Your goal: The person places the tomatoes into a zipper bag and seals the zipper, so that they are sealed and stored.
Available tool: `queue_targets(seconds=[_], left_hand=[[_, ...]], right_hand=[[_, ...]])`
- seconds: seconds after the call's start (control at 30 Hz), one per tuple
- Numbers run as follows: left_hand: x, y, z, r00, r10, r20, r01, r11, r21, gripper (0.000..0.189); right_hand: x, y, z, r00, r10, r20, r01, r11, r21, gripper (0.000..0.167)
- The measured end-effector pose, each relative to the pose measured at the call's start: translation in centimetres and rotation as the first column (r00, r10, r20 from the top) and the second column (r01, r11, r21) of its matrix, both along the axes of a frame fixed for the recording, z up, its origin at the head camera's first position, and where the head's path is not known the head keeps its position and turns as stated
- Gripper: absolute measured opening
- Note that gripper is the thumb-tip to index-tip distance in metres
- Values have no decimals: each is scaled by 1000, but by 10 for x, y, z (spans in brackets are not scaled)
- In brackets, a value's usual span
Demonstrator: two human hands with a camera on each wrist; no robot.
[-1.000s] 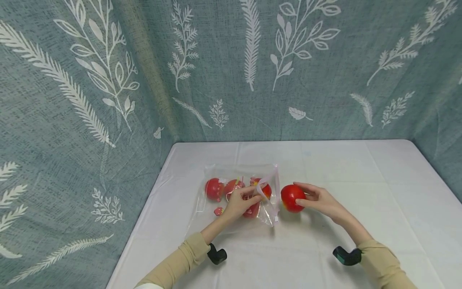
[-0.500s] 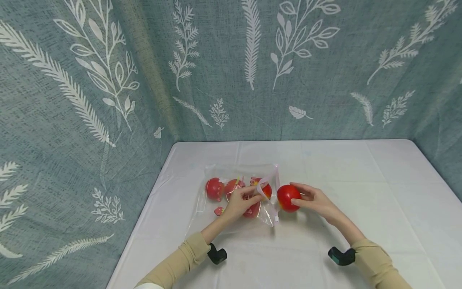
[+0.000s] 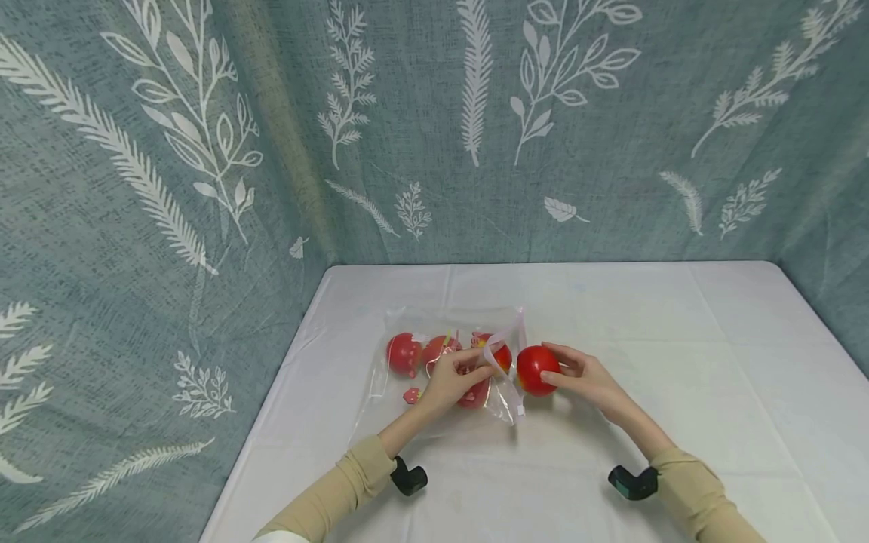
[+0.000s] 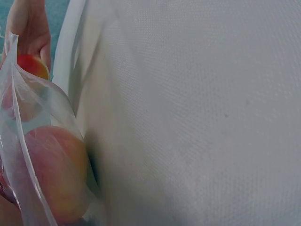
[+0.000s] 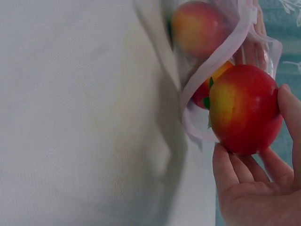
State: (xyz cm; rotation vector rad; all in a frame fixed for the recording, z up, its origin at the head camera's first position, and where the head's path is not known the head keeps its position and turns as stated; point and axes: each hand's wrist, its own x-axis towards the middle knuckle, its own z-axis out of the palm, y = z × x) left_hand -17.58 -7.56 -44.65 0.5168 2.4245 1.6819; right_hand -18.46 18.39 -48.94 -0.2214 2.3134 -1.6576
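Observation:
My right hand (image 3: 589,381) grips a red apple (image 3: 538,370) with a yellow patch, thumb on one side and fingers on the other. In the right wrist view this apple (image 5: 247,110) is right at the pinkish zip rim (image 5: 214,63) of a clear plastic bag (image 3: 380,411). My left hand (image 3: 448,386) lies over the bag and pinches its upper layer near the mouth, which gapes toward the right. Several red-yellow apples (image 3: 404,354) are inside the bag; the left hand partly covers them. A bagged apple (image 4: 56,174) shows through the plastic in the left wrist view.
The bag lies on a white-covered table (image 3: 679,362). A blue-green curtain (image 3: 421,136) with white leaf prints stands behind and to the left. Black wrist devices (image 3: 409,477) sit beneath both sleeves, close above the table.
My right hand has moved left with the apple, bringing it from beside the bag up to the bag's mouth. The left hand and bag have stayed in place.

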Motion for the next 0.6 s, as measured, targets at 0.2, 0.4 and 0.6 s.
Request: queue_targets(seconds=[0.2, 0.4, 0.6], left_hand=[[0, -1, 0, 1000, -1, -1, 1, 1000, -3, 35], [0, 0, 0, 1000, -14, -21, 14, 1000, 4, 24], [0, 1, 0, 1000, -12, -26, 12, 1000, 5, 22]], right_hand=[[-1, -3, -1, 1000, 4, 7, -4, 1000, -12, 66], [-2, -5, -2, 1000, 2, 6, -2, 1000, -11, 65], [-3, -6, -3, 1000, -2, 13, 2, 1000, -23, 65]])
